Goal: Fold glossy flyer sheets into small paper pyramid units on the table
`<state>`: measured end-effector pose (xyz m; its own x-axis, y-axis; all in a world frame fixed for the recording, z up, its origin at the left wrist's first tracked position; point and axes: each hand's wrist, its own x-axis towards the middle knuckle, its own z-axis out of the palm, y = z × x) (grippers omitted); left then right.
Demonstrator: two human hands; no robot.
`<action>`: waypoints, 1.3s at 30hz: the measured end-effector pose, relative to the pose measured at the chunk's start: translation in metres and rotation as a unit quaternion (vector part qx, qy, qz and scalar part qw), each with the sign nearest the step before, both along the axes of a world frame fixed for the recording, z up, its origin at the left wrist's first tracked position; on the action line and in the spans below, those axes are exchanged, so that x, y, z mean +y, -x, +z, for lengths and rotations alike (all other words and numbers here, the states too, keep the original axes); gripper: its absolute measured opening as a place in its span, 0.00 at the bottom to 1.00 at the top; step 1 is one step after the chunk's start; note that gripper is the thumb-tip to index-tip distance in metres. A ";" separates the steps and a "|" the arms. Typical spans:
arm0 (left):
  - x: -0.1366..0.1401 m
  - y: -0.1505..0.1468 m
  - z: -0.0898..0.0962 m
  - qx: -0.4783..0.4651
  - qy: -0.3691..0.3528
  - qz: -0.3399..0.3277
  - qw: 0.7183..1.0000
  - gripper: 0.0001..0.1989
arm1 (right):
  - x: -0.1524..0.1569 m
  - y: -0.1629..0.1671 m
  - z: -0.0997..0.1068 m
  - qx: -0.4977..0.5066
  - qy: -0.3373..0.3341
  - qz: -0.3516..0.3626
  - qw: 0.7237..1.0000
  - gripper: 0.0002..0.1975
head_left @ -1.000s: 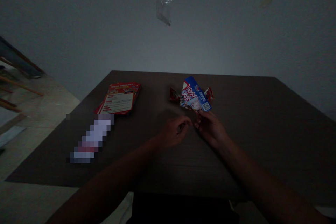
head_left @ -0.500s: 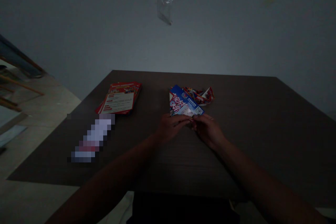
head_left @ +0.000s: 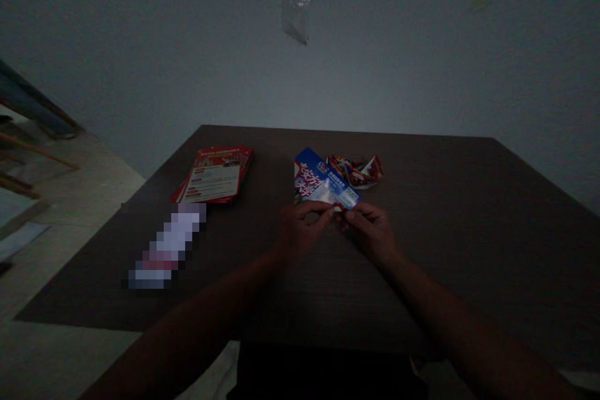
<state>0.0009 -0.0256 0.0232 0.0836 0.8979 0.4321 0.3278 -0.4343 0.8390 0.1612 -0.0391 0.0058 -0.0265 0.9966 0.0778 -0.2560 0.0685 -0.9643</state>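
Observation:
A blue printed leaflet point(head_left: 335, 184) with bold lettering and a QR code stands out at a slant beyond my fingertips. My left hand point(head_left: 304, 225) is closed in a pinch at its near edge, thumb and index finger pressed together. Beside it, my right hand point(head_left: 372, 225) pinches the near edge too, its fingertips close to the left ones. A small red and white bit shows between the two sets of fingers, perhaps a folded edge of the leaflet. The part within the fingers is hidden.
Crumpled or folded red printed paper point(head_left: 360, 172) lies just behind the leaflet. A stack of red leaflets point(head_left: 215, 175) sits to the left on the dark table point(head_left: 445, 200). Nearer me is a blurred-out pale, long object point(head_left: 171, 240). A wall point(head_left: 375, 75) rises behind the table.
The leaflet has shifted slightly left and turned a little. My fingers have changed their pinch at its near edge, and the red and white bit between them shows more.

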 end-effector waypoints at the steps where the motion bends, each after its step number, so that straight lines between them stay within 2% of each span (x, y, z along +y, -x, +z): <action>1: 0.000 0.000 0.000 -0.001 -0.007 0.004 1.000 0.06 | 0.000 0.000 0.001 -0.014 -0.003 -0.005 1.000 0.08; 12: -0.005 -0.003 0.002 0.001 -0.017 0.006 1.000 0.05 | -0.004 0.007 0.008 -0.083 0.031 -0.063 0.994 0.14; 18: -0.005 -0.004 0.002 0.003 -0.029 0.003 1.000 0.04 | -0.001 0.005 -0.001 -0.040 0.036 -0.052 0.997 0.13; 23: -0.004 -0.004 -0.002 0.003 -0.041 -0.010 0.999 0.05 | -0.002 0.005 0.002 -0.045 0.039 -0.053 0.997 0.13; 27: -0.007 -0.005 -0.005 -0.057 -0.040 0.014 0.997 0.06 | -0.003 0.003 0.005 -0.060 0.030 -0.078 0.995 0.14; 30: -0.008 -0.005 -0.003 -0.185 -0.004 0.026 0.982 0.17 | -0.002 0.001 0.006 -0.061 0.020 -0.091 0.994 0.13; 34: 0.002 0.000 -0.002 -0.335 0.098 -0.040 0.936 0.27 | -0.001 -0.001 0.007 -0.062 0.010 -0.084 0.994 0.12; 36: 0.011 0.004 -0.005 -0.376 0.157 -0.064 0.911 0.25 | -0.001 -0.001 0.007 -0.067 0.018 -0.064 0.995 0.12; 39: 0.022 0.007 -0.013 -0.356 0.211 -0.078 0.907 0.16 | -0.001 0.000 0.007 -0.063 0.013 -0.040 0.997 0.11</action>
<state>-0.0060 -0.0037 0.0104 0.0586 0.9971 0.0477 -0.4008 -0.0202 0.9159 0.1614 -0.0396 0.0132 0.0459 0.9975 0.0536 -0.1277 0.0591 -0.9901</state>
